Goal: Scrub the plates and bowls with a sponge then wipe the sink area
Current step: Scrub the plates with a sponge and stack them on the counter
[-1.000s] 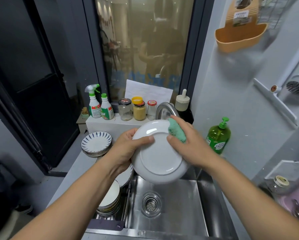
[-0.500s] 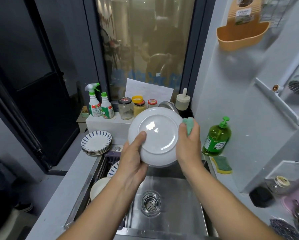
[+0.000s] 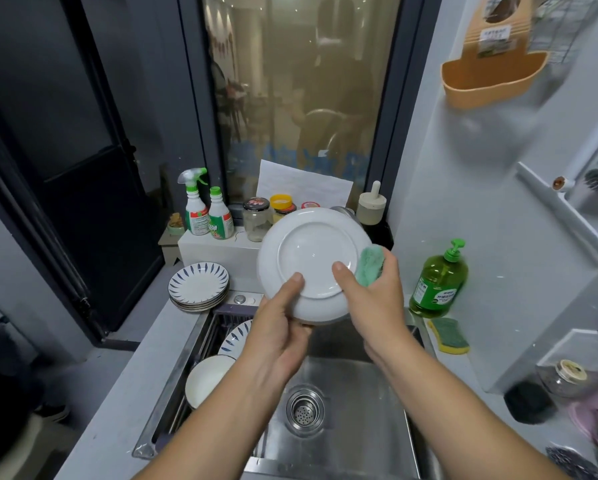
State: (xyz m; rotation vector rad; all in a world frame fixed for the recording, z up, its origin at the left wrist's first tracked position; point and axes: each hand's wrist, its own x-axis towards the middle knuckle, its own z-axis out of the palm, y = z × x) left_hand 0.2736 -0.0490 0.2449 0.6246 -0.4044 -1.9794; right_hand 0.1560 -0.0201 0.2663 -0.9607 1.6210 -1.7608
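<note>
A white plate is held upright over the steel sink, its underside facing me. My left hand grips its lower left rim, thumb on the underside. My right hand holds a green sponge against the plate's right rim, thumb pressed on the plate. Blue-patterned plates are stacked on the counter to the left. In the sink's left rack lie another patterned plate and a white bowl.
A green dish soap bottle and a yellow-green sponge sit on the right counter. Spray bottles and jars line the back ledge. An orange holder hangs on the right wall. The drain is below.
The plate was tipped upright and raised from lying low over the sink. My right hand slid the sponge from the top edge down to the right rim.
</note>
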